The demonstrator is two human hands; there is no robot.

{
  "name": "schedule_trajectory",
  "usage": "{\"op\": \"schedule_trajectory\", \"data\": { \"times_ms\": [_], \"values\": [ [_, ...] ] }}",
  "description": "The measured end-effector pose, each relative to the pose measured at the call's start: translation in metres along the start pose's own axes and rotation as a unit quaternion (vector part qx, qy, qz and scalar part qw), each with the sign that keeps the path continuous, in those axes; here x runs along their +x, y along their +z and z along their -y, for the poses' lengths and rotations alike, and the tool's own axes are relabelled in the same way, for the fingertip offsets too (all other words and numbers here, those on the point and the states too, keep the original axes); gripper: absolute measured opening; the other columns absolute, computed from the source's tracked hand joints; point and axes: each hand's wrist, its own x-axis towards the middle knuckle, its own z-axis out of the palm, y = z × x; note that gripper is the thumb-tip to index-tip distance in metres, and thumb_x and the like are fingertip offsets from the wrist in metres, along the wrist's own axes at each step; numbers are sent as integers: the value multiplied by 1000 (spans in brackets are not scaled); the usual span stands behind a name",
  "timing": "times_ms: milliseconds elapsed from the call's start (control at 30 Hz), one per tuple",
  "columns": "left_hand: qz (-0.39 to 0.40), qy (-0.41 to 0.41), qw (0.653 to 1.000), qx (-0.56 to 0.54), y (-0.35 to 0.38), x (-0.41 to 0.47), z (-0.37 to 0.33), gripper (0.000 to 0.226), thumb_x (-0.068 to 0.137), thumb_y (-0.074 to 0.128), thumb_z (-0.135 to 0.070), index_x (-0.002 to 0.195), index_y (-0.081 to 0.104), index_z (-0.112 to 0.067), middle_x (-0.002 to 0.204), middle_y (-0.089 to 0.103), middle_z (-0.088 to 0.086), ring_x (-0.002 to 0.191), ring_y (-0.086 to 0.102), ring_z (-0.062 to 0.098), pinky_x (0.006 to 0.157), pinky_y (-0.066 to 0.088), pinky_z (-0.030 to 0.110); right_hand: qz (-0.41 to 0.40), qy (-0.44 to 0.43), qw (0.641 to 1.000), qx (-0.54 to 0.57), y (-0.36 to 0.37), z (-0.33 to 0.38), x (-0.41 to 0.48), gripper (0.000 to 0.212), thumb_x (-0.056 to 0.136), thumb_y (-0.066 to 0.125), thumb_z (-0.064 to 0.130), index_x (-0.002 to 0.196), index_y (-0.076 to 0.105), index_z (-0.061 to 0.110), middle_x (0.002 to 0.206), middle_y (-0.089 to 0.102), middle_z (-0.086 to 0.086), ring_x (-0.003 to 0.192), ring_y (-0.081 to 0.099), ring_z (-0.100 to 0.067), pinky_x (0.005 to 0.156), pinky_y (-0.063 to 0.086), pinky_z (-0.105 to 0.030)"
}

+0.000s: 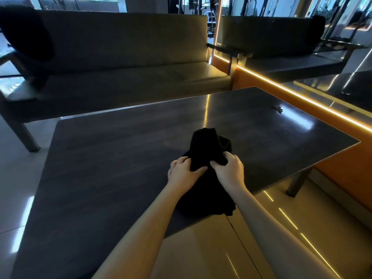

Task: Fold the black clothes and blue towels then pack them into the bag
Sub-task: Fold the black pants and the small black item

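Head camera looks down on a black garment (205, 146) bunched at the near edge of the dark table (120, 148), its lower end hanging over that edge. The left hand (182, 170) and right hand (229, 168) sit side by side on it, fingers curled into the fabric and gripping it.

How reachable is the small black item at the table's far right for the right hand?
Probably yes, once freed: right hand grips black garment; only bare table lies before the small black item.
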Motion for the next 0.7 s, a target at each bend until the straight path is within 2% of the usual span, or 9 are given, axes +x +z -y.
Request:
{"op": "schedule_trajectory", "data": {
  "times_ms": [67, 100, 133, 200, 267, 433, 567, 700],
  "values": [
    [15, -35, 992, -123, -3, 0, -2, 62, 82, 49, -66, 131, 48, -27, 132, 49, 1, 124, 44, 25, 106, 36, 44, 22, 1, 998, 57, -2, 0, -4, 16, 90, 62, 18, 105, 58, 22, 92, 58, 11, 91, 57, -7, 74, 43, -18],
    [22, -58, 977, -204, -5, 0, -3, 65, 74, 55, -68, 125, 49, -29, 124, 55, 1, 115, 53, 24, 100, 43, 45, 35, -2, 996, 80, -3, 0, -5, 18, 90, 62, 16, 106, 56, 23, 90, 57, 14, 86, 55, -2, 69, 40, -14],
    [29, -71, 960, -271, -7, 1, -3, 66, 68, 62, -65, 122, 49, -28, 117, 59, 1, 107, 58, 22, 95, 48, 43, 48, -5, 994, 99, -4, 0, -6, 19, 91, 61, 15, 106, 55, 24, 89, 57, 15, 84, 54, 2, 67, 38, -12],
    [56, -55, 938, -337, -14, 3, -4, 51, 75, 73, -41, 117, 53, -19, 108, 64, 3, 99, 63, 19, 88, 52, 37, 82, -7, 987, 135, -8, 1, -8, 19, 90, 61, 12, 104, 56, 25, 92, 60, 11, 85, 56, 1, 67, 40, -14],
    [79, -40, 925, -370, -22, 3, -3, 38, 79, 74, -24, 114, 60, -14, 104, 68, 6, 96, 66, 21, 87, 53, 36, 117, 2, 978, 174, -12, 4, -8, 20, 90, 61, 12, 104, 57, 26, 97, 63, 5, 91, 60, -7, 71, 45, -20],
    [101, -30, 880, -464, -33, -6, 1, 42, 81, 73, -22, 121, 60, -15, 110, 70, 8, 100, 68, 23, 91, 53, 42, 152, 47, 959, 235, -19, 17, -9, 22, 90, 62, 23, 111, 59, 19, 102, 66, -2, 95, 65, -19, 76, 52, -29],
    [72, -19, 871, -486, -47, -21, 2, 39, 83, 71, -19, 120, 59, -17, 108, 70, 5, 96, 69, 20, 82, 56, 35, 218, 135, 912, 320, -18, 33, -12, 32, 85, 68, 31, 112, 64, 14, 102, 70, -9, 93, 69, -24, 76, 54, -33],
    [37, -10, 875, -483, -73, -42, 12, 42, 83, 72, -19, 122, 58, -17, 111, 69, 5, 100, 68, 20, 86, 55, 36, 272, 168, 886, 337, -9, 57, -18, 33, 83, 72, 30, 105, 69, 6, 99, 73, -12, 90, 71, -27, 76, 57, -35]
  ]
}}
